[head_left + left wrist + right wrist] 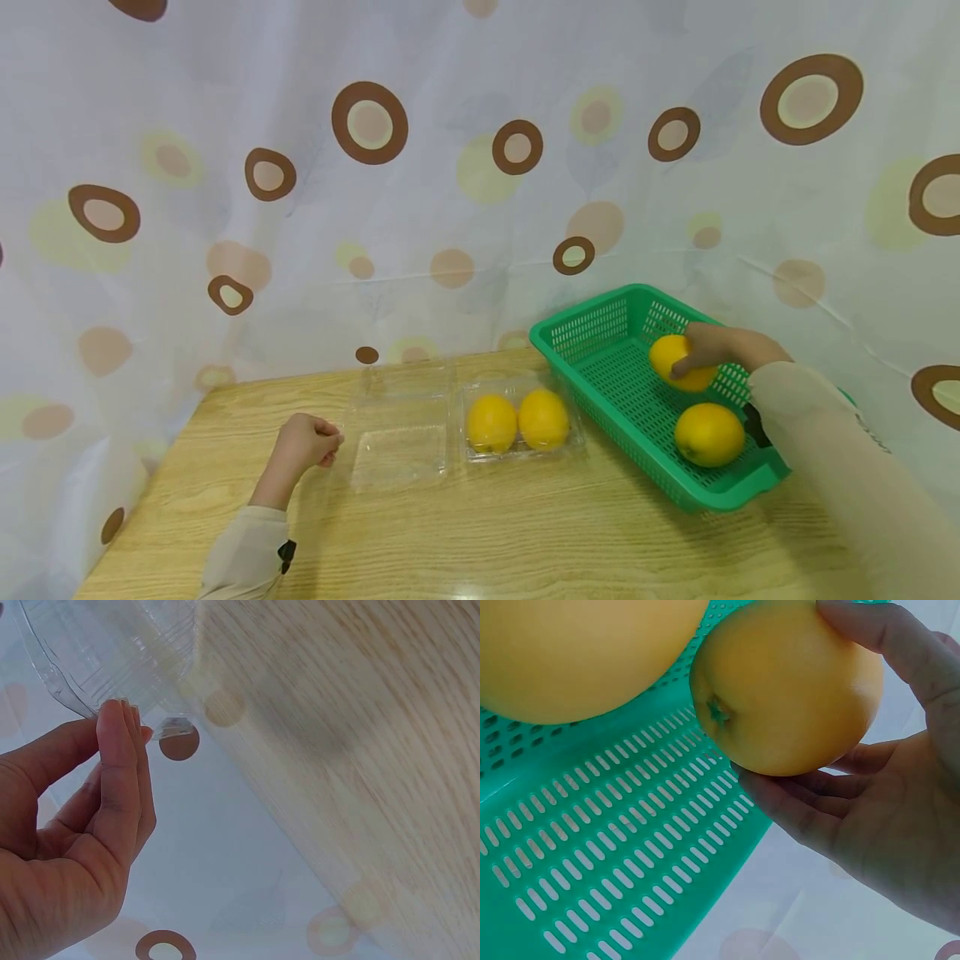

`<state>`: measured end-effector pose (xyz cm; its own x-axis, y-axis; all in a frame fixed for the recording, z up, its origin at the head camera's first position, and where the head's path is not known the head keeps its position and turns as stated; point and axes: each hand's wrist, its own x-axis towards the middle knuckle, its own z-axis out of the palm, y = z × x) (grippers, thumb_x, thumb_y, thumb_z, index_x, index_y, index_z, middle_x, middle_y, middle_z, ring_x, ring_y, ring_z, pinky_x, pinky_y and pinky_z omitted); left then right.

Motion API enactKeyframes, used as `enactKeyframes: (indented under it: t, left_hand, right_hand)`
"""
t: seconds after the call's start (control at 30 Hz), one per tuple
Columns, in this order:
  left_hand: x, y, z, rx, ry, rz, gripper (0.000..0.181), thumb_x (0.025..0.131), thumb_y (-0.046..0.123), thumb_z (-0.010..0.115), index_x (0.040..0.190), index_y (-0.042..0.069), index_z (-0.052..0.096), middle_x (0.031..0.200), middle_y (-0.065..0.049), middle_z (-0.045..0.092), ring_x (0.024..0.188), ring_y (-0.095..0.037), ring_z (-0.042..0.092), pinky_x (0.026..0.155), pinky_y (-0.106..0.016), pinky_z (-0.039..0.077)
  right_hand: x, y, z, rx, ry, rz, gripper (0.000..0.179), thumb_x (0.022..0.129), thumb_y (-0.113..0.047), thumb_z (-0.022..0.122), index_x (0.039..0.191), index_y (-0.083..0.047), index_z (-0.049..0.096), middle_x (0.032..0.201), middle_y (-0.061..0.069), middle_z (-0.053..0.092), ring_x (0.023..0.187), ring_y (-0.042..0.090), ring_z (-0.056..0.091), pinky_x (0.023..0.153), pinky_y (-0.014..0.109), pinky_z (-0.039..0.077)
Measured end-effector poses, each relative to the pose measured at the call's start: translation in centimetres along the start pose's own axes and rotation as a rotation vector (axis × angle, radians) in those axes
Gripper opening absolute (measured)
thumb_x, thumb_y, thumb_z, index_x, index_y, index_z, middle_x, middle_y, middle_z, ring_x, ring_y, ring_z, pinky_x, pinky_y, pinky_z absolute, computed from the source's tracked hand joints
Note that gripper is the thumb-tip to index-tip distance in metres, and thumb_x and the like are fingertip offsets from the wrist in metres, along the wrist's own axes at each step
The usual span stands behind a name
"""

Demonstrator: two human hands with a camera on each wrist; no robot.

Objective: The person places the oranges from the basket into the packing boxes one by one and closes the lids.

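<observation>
My right hand [716, 346] grips an orange [678, 360] inside the green basket [600, 408]. Up close in the right wrist view, thumb and fingers wrap this orange [780, 690], whose green stem end shows. A second orange [709, 435] lies in the near part of the basket. At the left, my left hand [302, 442] pinches the edge of a clear plastic box [401, 450] with its lid standing open. The left wrist view has fingertips meeting at the rim of that box [112, 652]. Part of the grip is hidden behind the fingers.
Between the open box and the basket sits another clear plastic box [480, 458] with two oranges [491, 423] in it. All of this stands on a wooden table [420, 533]. A white curtain [450, 208] with brown rings hangs behind the table.
</observation>
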<state>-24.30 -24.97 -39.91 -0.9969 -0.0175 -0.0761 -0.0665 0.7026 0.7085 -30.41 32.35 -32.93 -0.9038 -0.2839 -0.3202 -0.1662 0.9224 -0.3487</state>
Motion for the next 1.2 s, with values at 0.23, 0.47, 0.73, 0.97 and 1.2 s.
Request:
enactKeyframes:
  t: [0.23, 0.47, 0.73, 0.97, 1.2]
  left_hand:
    - [0.1, -0.2, 0.1, -0.011, -0.002, -0.008, 0.016, 0.090, 0.000, 0.062, 0.095, -0.014, 0.067, 0.074, -0.019, 0.067, 0.055, -0.013, 0.061, 0.057, -0.033, 0.055]
    - [0.0, -0.3, 0.2, 0.003, -0.005, -0.005, 0.016, 0.090, 0.000, 0.063, 0.094, -0.014, 0.067, 0.073, -0.017, 0.067, 0.054, -0.012, 0.060, 0.055, -0.032, 0.054]
    - [0.0, 0.0, 0.1, 0.010, -0.008, 0.002, 0.015, 0.090, 0.000, 0.062, 0.093, -0.014, 0.067, 0.074, -0.018, 0.067, 0.054, -0.012, 0.060, 0.056, -0.033, 0.055]
    - [0.1, 0.0, 0.0, 0.028, -0.003, 0.018, 0.016, 0.090, 0.000, 0.062, 0.094, -0.015, 0.067, 0.074, -0.019, 0.067, 0.054, -0.013, 0.061, 0.058, -0.035, 0.056]
    - [0.1, 0.0, 0.1, 0.021, -0.002, 0.025, 0.016, 0.090, -0.001, 0.062, 0.094, -0.016, 0.066, 0.076, -0.020, 0.067, 0.055, -0.014, 0.062, 0.058, -0.036, 0.057]
  right_hand:
    - [0.0, -0.5, 0.0, 0.009, 0.026, -0.027, 0.049, 0.085, -0.029, 0.068, 0.101, 0.009, 0.042, 0.085, 0.013, 0.044, 0.078, 0.025, 0.044, 0.068, 0.036, 0.040]
    - [0.2, -1.4, 0.3, -0.001, 0.063, -0.074, 0.046, 0.084, -0.030, 0.069, 0.099, 0.005, 0.044, 0.084, 0.010, 0.045, 0.076, 0.023, 0.044, 0.067, 0.036, 0.040]
    - [0.2, -2.9, 0.2, 0.000, 0.078, -0.127, 0.055, 0.084, -0.030, 0.069, 0.111, 0.011, 0.045, 0.090, 0.012, 0.052, 0.080, 0.024, 0.048, 0.070, 0.037, 0.044]
    - [0.4, -4.1, 0.1, 0.012, 0.097, -0.173, 0.062, 0.084, -0.029, 0.071, 0.118, 0.015, 0.043, 0.098, 0.017, 0.055, 0.082, 0.025, 0.051, 0.072, 0.039, 0.047]
    - [0.5, -5.4, 0.2, 0.015, 0.106, -0.179, 0.066, 0.084, -0.030, 0.072, 0.123, 0.014, 0.041, 0.102, 0.019, 0.056, 0.083, 0.025, 0.053, 0.073, 0.040, 0.048]
